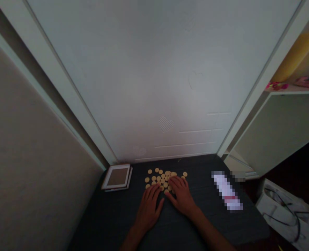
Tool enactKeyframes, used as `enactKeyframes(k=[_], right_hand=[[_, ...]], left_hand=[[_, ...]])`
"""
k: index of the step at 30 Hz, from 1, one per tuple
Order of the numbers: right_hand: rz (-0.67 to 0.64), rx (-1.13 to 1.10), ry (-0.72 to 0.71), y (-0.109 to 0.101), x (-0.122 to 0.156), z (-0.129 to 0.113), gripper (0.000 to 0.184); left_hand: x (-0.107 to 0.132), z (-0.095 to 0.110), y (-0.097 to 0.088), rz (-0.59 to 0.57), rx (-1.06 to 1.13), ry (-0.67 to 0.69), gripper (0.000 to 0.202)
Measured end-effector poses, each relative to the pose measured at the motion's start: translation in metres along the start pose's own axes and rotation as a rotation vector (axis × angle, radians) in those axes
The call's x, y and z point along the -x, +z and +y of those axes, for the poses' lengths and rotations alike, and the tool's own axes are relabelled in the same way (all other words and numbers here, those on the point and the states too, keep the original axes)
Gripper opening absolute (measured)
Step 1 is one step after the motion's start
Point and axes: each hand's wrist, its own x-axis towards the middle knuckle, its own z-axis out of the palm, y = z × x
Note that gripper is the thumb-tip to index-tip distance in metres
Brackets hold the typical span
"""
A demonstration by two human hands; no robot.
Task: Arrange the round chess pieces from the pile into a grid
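Several small round tan discs (163,176) lie spread over the dark table, some overlapping in the middle. My left hand (149,205) rests palm down at the near left side of the discs, fingers stretched out and fingertips touching a few of them. On the right, my right hand (181,193) lies flat over part of the pile with its fingers apart, hiding the discs beneath it. The two thumbs point toward each other with a small gap between them. Neither hand grips anything.
On the dark table (112,216), white-framed squares (118,176) are stacked at the back left. A pixelated white strip (227,191) lies at the right. Behind the table rises a white panel (144,87) with embossed hearts. A white box with cables (287,212) stands lower right.
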Motion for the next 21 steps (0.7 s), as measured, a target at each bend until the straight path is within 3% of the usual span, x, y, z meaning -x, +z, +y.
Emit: enactKeyframes(k=[14,21], right_hand=[[0.049,0.125,0.113,-0.004,0.017,0.042,0.049],[0.043,0.119,0.119,-0.004,0.014,0.037,0.049]], left_hand=[[-0.001,0.002,-0.001,0.001,0.003,-0.01,0.043],[-0.001,0.001,-0.001,0.024,-0.007,-0.012,0.045]])
